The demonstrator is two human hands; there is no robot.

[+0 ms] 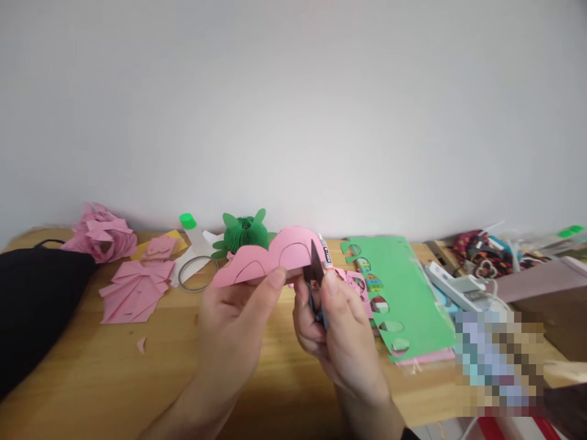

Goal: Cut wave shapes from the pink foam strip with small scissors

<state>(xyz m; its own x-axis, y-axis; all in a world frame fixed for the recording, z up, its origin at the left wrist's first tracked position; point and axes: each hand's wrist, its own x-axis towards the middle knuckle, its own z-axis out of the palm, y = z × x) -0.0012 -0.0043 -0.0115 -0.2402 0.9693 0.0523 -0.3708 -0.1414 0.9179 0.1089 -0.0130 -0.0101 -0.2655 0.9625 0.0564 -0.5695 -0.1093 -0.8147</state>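
My left hand pinches a piece of pink paper by its lower edge, thumb in front. The paper has a scalloped upper outline, and curved lines are drawn on it. My right hand is wrapped round a pair of scissors, whose handles are partly hidden by the fingers. The scissor blades point up and stand parted at the right end of the pink paper. Behind the paper sits a green folded-paper ball with leaf shapes on it.
Pink folded paper and a crumpled pink bundle lie left, near a glue stick and a tape ring. A black bag is far left. Green cut sheets, a white power strip and a box lie right.
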